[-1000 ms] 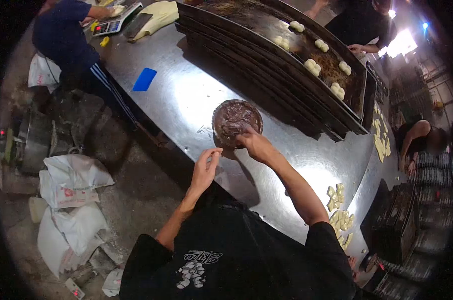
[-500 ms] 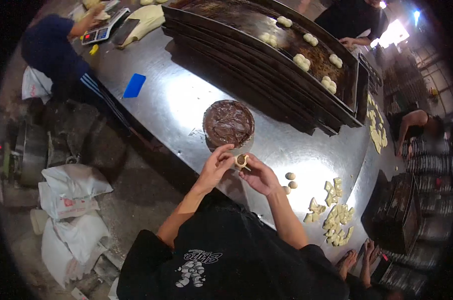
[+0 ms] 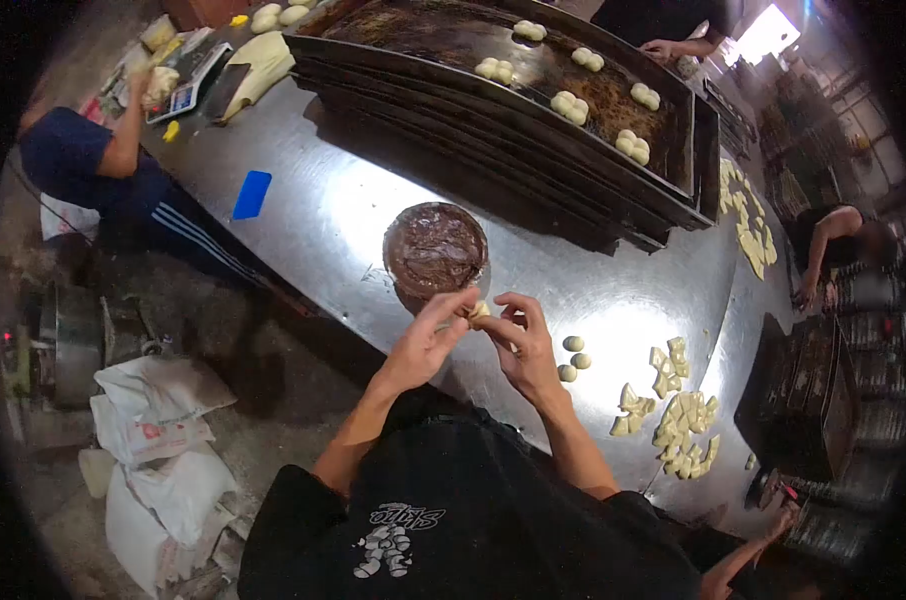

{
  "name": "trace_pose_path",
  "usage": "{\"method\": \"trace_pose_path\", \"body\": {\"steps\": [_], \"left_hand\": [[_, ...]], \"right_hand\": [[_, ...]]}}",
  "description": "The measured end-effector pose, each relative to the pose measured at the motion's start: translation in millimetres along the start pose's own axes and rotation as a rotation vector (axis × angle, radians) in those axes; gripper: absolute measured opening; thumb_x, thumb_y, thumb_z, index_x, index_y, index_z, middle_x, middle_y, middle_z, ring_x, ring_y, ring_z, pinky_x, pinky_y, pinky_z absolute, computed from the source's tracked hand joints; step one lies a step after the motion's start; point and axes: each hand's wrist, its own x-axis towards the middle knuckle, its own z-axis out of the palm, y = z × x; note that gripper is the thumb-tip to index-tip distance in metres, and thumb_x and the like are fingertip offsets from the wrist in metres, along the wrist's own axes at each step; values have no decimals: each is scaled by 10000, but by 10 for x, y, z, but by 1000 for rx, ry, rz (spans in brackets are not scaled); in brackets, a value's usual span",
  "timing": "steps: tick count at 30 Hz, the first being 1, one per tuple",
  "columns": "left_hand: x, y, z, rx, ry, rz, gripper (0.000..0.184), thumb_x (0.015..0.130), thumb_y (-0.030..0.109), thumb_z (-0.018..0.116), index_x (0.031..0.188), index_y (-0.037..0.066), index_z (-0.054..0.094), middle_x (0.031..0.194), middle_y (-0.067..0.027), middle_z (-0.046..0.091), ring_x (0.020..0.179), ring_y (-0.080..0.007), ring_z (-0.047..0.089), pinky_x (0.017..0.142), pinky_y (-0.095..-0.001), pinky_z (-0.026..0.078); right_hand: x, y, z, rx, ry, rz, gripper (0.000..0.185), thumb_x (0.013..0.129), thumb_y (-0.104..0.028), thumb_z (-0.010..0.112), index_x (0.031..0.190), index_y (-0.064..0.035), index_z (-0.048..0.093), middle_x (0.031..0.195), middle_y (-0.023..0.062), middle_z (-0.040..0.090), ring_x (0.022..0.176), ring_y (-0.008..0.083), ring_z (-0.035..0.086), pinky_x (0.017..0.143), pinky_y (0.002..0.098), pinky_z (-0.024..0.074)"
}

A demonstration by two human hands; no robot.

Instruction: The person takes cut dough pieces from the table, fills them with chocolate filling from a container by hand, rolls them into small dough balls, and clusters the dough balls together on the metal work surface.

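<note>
A small piece of pale dough (image 3: 479, 311) is held between my two hands, just in front of a round bowl of dark brown paste (image 3: 435, 250). My left hand (image 3: 421, 348) pinches it with thumb and fingertips. From the other side, my right hand (image 3: 523, 350) grips the same piece, its fingers curled. No filling shows in the dough from this angle. Three small round balls (image 3: 581, 361) rest on the metal table to the right of my right hand. Beyond them lie several cut dough pieces (image 3: 683, 430).
Stacked dark baking trays (image 3: 473, 130) stand at the back, the top one bearing clusters of dough balls (image 3: 570, 107). A blue scraper (image 3: 252, 195) lies left of the bowl. One person handles dough by a scale (image 3: 185, 95); others work at the right and back. White sacks (image 3: 163, 410) lie on the floor.
Brown filling was visible in the opened dough; now the dough hides it. My right fingers have curled over the piece. The camera view has shifted slightly, and the person by the scale now holds dough higher.
</note>
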Motion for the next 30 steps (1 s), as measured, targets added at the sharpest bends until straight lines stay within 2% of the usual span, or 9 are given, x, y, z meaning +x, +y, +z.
{"method": "trace_pose_path", "body": {"steps": [5,8,11,13,15,20,22,27,30], "left_hand": [[-49,-30,174,114,-14,64,408,1055,212,497,1421,30,496,1306,-108,541,1236,-202,535,1056,-378,473],[-72,-125,240,-341,163,-163,389,1054,217,511,1383,10,515,1228,-87,593,1162,-188,586,1044,-378,484],[-53,-107,208,-427,117,-348,327,1041,153,532,1325,-6,555,1215,-81,594,1077,-154,615,1004,-337,514],[-85,-177,225,-777,145,-400,300,1025,134,563,1293,-2,565,1160,-69,617,1083,-137,607,1006,-333,513],[-102,-214,269,-763,155,-357,278,1019,125,573,1268,0,572,1160,-70,620,1086,-135,605,1000,-326,507],[-55,-251,309,-536,189,-112,244,995,97,606,1221,8,577,1169,-58,626,1086,-138,607,993,-304,484],[-13,-288,286,-356,76,-69,329,978,48,602,1299,31,537,1313,-79,560,1227,-166,539,1082,-380,438],[47,-193,302,-198,153,-33,399,955,93,652,1332,33,534,1481,-101,425,1381,-209,412,1145,-420,373],[-24,-185,252,-225,169,-70,402,954,126,661,1327,31,543,1521,-103,388,1408,-224,386,1149,-435,367]], "right_hand": [[23,103,-42,40,-11,-3,228,843,52,696,1063,-3,674,1057,118,663,904,251,664,769,323,547],[-8,2,-37,181,-13,222,199,849,29,707,1044,2,680,996,115,681,908,241,676,790,336,545],[49,-220,-96,223,-70,150,154,844,2,729,993,12,691,1006,110,679,919,225,674,791,338,541],[14,-140,-64,139,-43,83,149,844,-14,738,987,2,700,1008,116,674,913,230,671,779,338,540],[-6,-107,-75,53,-18,17,145,843,-31,747,981,-7,709,1011,123,668,907,235,668,766,338,539],[-57,-124,-49,122,13,273,152,831,-37,763,964,-10,693,967,115,664,836,188,639,718,298,511],[-92,-80,-12,126,11,306,159,830,-36,762,970,-16,688,945,112,660,819,185,632,709,292,506],[-375,545,224,-324,138,34,212,815,13,683,1021,5,635,958,164,620,896,351,591,783,438,501],[-1055,835,419,-373,-116,52,184,842,-20,633,1023,11,622,1022,184,583,965,377,558,809,459,492]]}}
